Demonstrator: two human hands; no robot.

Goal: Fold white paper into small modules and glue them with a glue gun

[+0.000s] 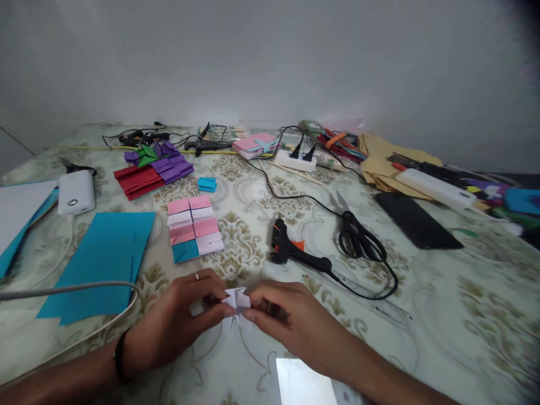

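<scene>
Between my two hands is a small folded white paper piece point(237, 302), with creased flaps standing out at its top and bottom. My left hand point(185, 312), with a ring and a dark wristband, pinches its left side between thumb and fingers. On the right side, my right hand point(287, 315) pinches it the same way. Beyond my hands lies a block of folded pink, white and teal paper pieces point(194, 229). A small folded blue piece point(207, 184) rests farther back. A white paper sheet point(304, 382) lies near my right forearm.
Blue paper sheets point(105, 253) and a white power bank point(76, 192) are at left. Right of centre lie a black glue gun point(299, 253), scissors point(356, 233), a clear ruler point(379, 309) and a black phone point(415, 219). A power strip point(295, 161) and red and purple folded papers point(154, 171) sit behind.
</scene>
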